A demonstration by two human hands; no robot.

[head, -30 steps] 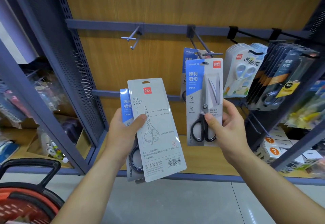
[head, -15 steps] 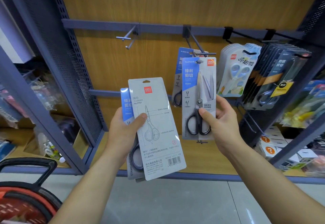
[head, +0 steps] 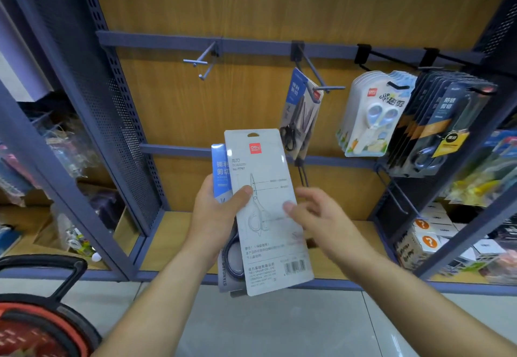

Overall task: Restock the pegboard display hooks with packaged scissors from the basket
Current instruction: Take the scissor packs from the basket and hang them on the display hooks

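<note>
L hand [head: 215,216] clamps thumb and fingers on 2 visible scissors packs [head: 268,216]. R hand [head: 316,214], fingers apart, holds nothing, just beside them. 2 hung packs [head: 300,116] on middle hook [head: 321,82]. 1 basket [head: 42,314] bottom-left.

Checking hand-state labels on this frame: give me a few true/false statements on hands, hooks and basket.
1. The left hand grips a stack of scissor packs. True.
2. The right hand holds a pack. False: it is empty, fingers relaxed, at the stack's right edge.
3. The leftmost hook is bare. True.
4. The basket sits at lower right. False: it is at lower left.
5. The middle hook carries blue packs. True.
</note>
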